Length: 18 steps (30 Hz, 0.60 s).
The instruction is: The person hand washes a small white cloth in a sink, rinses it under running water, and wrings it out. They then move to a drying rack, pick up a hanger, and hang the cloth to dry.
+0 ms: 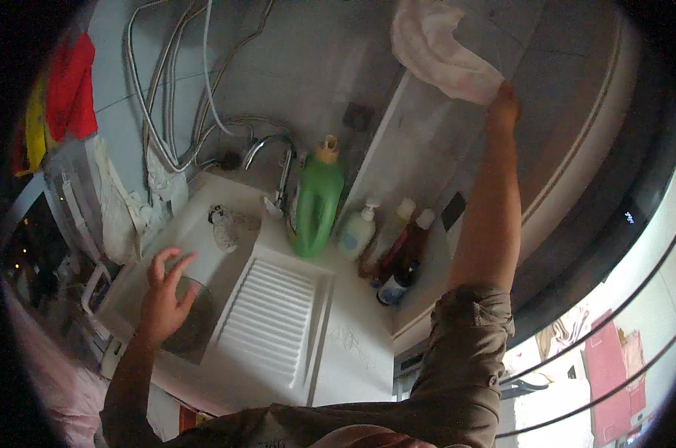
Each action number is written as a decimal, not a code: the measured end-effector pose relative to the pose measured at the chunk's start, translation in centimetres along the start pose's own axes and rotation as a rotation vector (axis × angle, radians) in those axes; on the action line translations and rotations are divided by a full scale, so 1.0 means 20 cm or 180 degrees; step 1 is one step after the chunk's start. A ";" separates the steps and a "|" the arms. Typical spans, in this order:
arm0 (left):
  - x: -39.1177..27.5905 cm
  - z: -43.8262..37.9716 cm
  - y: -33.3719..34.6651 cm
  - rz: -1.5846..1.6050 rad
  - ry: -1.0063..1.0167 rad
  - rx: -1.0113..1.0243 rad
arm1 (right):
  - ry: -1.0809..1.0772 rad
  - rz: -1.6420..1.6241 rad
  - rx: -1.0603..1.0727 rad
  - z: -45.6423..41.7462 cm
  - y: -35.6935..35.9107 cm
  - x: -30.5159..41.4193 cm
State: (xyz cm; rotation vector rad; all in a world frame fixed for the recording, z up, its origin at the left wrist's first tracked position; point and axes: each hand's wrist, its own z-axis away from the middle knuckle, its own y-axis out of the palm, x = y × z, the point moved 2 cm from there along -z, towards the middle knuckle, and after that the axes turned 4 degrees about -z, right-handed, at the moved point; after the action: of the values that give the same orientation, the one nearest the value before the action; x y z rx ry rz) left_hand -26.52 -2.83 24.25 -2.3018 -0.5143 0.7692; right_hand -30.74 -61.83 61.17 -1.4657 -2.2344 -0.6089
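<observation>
My right hand, arm stretched far out, grips a pale pink cloth by its edge. The cloth hangs out past the top of the view, in front of the grey wall. Over the white laundry sink my left hand holds nothing, its fingers apart and slightly curled. Beneath it, a dim round shape lies in the basin; I cannot tell what it is. A mesh drain strainer sits further back. Beside the basin is a ribbed washboard.
Behind the washboard stand a green detergent jug, a pump bottle and several darker bottles. A chrome tap arches near hanging hoses. Red cloth hangs at left. A dark curved panel with a lit display borders the right.
</observation>
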 end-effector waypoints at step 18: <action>-0.09 0.12 0.14 0.0515 -0.0060 0.0310 | -0.0152 0.2042 -0.0865 -0.34 -0.01 -0.59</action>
State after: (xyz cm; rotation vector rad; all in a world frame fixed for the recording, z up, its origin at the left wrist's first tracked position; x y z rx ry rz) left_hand -29.03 -4.70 21.56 -2.2671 -0.2946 0.8744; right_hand -25.99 -74.55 60.34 -2.2060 -1.5983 -0.6721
